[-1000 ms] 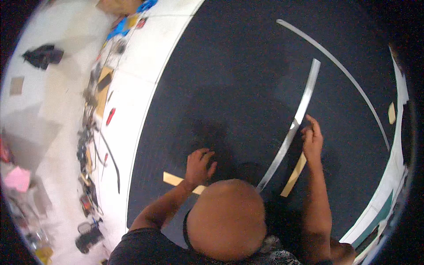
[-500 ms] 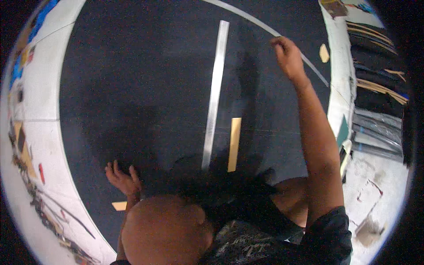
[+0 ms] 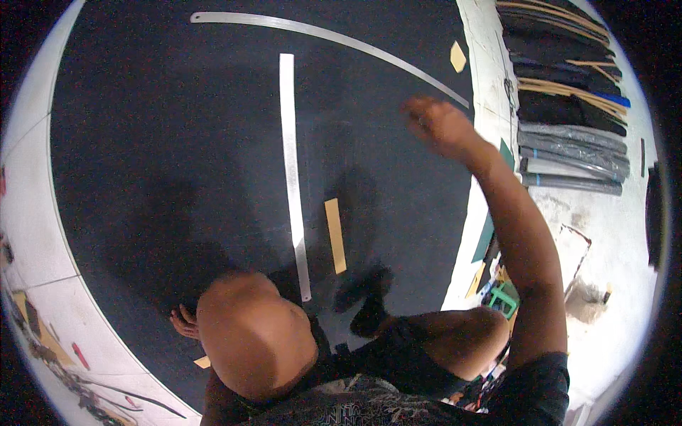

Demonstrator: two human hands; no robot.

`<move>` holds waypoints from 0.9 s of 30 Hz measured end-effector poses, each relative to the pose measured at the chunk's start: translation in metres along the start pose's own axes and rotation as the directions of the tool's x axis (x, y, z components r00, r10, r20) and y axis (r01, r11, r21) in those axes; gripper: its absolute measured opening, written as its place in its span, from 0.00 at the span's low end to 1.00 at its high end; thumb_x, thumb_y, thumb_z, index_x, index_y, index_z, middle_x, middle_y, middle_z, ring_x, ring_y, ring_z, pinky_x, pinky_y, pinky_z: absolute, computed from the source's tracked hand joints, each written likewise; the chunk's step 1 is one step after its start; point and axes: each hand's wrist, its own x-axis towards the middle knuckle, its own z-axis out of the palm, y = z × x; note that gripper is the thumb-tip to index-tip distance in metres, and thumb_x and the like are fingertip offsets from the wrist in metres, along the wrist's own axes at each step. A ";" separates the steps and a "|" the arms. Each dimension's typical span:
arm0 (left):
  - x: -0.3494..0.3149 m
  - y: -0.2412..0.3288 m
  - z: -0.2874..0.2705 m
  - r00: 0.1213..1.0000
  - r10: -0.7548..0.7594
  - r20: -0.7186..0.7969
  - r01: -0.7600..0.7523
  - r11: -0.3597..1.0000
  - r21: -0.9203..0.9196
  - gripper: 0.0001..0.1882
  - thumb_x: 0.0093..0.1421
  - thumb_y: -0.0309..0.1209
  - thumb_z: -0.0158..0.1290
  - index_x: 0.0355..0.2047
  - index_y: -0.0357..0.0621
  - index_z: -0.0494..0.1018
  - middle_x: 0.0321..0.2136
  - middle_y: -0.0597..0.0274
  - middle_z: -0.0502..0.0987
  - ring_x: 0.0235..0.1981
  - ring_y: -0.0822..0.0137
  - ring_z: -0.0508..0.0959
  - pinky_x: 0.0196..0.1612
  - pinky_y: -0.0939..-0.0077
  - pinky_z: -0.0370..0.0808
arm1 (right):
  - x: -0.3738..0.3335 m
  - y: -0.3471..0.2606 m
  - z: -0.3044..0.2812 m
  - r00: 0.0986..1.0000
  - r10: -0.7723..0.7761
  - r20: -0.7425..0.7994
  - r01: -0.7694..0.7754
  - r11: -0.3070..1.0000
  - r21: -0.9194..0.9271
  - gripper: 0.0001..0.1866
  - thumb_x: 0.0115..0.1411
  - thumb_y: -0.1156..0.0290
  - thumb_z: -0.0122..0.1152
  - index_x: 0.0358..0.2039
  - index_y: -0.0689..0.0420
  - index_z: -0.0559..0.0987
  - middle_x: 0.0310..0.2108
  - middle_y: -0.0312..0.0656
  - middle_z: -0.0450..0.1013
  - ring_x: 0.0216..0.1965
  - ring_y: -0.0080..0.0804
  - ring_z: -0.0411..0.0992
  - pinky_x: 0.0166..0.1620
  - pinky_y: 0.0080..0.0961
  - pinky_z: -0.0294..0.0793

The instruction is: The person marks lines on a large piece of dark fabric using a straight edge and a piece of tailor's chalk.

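Observation:
A broad sheet of black fabric (image 3: pixel 142 106) lies spread beneath me. My right hand (image 3: pixel 437 126) hovers above its right side, blurred, fingers bunched; anything pinched in them is too small to make out. Beyond that hand a long, slightly curved metal ruler (image 3: pixel 334 39) runs across the fabric. A straight metal ruler (image 3: pixel 289 156) lies lengthwise in the middle, with a narrow tan card strip (image 3: pixel 335 238) on its right. My left hand (image 3: pixel 185 323) is at the lower left with fingers apart on the fabric, partly hidden by my bent knee (image 3: pixel 252 334).
A tan card piece (image 3: pixel 457 57) lies at the far right of the fabric. Another small tan piece (image 3: pixel 203 362) is beside my knee. Rolls of dark and grey material (image 3: pixel 575 153) line the right. Near my right knee is a green plastic object (image 3: pixel 503 302); a red object (image 3: pixel 79 355) lies left.
The view has shifted, so the rulers appear farther left. My right hand has drawn back nearer to me, off the curved ruler's edge. My left hand is now more covered by my knee.

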 end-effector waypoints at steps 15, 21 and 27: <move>0.068 0.010 0.000 0.998 0.048 0.050 -0.049 0.999 0.023 0.29 0.64 0.43 0.58 0.61 0.42 0.67 0.59 0.47 0.69 0.59 0.48 0.68 0.61 0.51 0.65 | -0.250 -0.058 0.141 0.858 0.373 0.352 -0.501 0.757 0.419 0.14 0.66 0.65 0.59 0.50 0.56 0.78 0.44 0.55 0.78 0.46 0.59 0.77 0.49 0.50 0.77; 0.110 -0.015 -0.034 0.998 0.013 0.066 -0.017 0.998 0.067 0.28 0.64 0.41 0.59 0.60 0.42 0.68 0.57 0.48 0.70 0.56 0.50 0.70 0.59 0.53 0.67 | -0.229 -0.051 0.188 0.958 0.235 0.163 -0.281 0.666 0.691 0.18 0.67 0.59 0.57 0.54 0.51 0.78 0.48 0.55 0.78 0.49 0.59 0.77 0.52 0.52 0.77; 0.144 -0.030 -0.107 0.969 -0.075 0.237 0.060 0.996 0.071 0.27 0.63 0.39 0.60 0.59 0.42 0.69 0.56 0.50 0.72 0.54 0.52 0.72 0.57 0.56 0.69 | -0.191 -0.017 0.201 0.987 0.153 0.055 -0.143 0.654 0.743 0.15 0.67 0.57 0.55 0.44 0.54 0.79 0.42 0.53 0.79 0.45 0.59 0.78 0.48 0.53 0.78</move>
